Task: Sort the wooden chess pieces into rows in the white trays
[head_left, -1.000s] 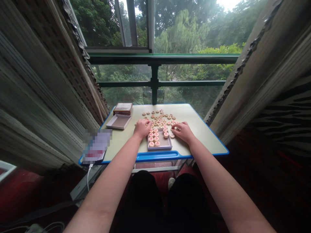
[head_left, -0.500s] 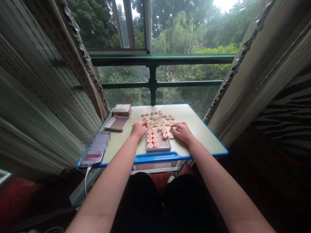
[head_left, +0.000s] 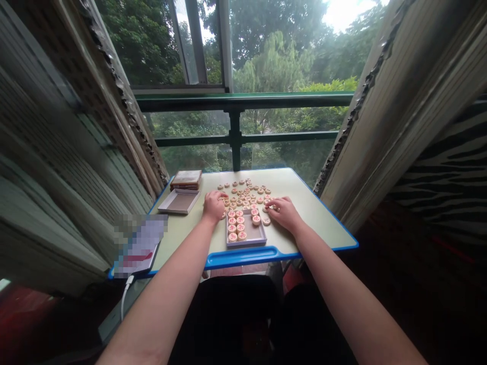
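Note:
Round wooden Chinese chess pieces (head_left: 247,196) with red or dark characters lie scattered across the table. In front of them is a shallow open box (head_left: 255,235), with red-marked pieces (head_left: 232,228) in two columns at its left and a few pieces (head_left: 256,220) at its upper right. My left hand (head_left: 214,205) rests at the left edge of the scatter, its fingers curled; what they hold, if anything, is hidden. To the right of the box, my right hand (head_left: 283,213) has its fingertips closed on a chess piece (head_left: 265,209). Another loose piece (head_left: 266,221) lies beside the box wall.
At the table's (head_left: 315,223) left stand an empty shallow lid (head_left: 179,202) and a flat brown box (head_left: 186,179). A device (head_left: 140,248), partly blurred, lies at the left corner with a white cable (head_left: 124,296). A blue pen groove (head_left: 242,257) runs along the near edge.
The camera view has tilted and shifted slightly, so the table appears a little lower. Both hands stay near the same pieces; my right fingers have lowered over a piece beside the box.

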The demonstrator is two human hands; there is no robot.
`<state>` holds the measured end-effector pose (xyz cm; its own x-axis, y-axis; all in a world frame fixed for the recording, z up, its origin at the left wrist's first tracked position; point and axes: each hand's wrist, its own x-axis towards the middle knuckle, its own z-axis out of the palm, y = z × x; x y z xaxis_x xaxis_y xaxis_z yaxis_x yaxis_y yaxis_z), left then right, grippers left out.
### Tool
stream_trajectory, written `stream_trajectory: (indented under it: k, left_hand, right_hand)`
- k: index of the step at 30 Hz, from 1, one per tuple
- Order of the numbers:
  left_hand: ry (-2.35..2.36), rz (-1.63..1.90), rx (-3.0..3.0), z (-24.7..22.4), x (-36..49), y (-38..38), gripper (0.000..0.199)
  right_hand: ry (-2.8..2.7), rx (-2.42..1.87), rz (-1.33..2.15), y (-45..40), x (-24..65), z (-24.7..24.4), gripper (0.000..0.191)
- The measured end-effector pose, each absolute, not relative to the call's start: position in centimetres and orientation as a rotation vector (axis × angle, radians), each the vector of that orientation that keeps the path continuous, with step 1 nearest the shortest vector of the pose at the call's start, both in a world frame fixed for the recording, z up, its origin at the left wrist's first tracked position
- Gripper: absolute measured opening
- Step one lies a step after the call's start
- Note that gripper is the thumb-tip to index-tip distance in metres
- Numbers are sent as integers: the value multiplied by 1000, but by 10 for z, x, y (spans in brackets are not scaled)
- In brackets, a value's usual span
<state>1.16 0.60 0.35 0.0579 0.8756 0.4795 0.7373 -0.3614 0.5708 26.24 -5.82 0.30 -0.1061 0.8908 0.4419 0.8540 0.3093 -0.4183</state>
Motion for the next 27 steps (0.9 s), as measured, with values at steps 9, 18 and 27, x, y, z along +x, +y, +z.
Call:
stream_trajectory:
  k: [9, 18, 27]
  left_hand:
    - [1584, 1349, 1659, 13, 18, 30, 29]
    - [1359, 1345, 1955, 13, 21, 37, 25]
    - [1299, 1241, 2286, 17, 20, 24, 26]
  right_hand:
    - [-2168, -1631, 157, -25, 254, 43, 21]
    - [-2297, -1317, 323, -12, 271, 46, 19]
    - [-2429, -1501, 474, -15, 280, 59, 20]
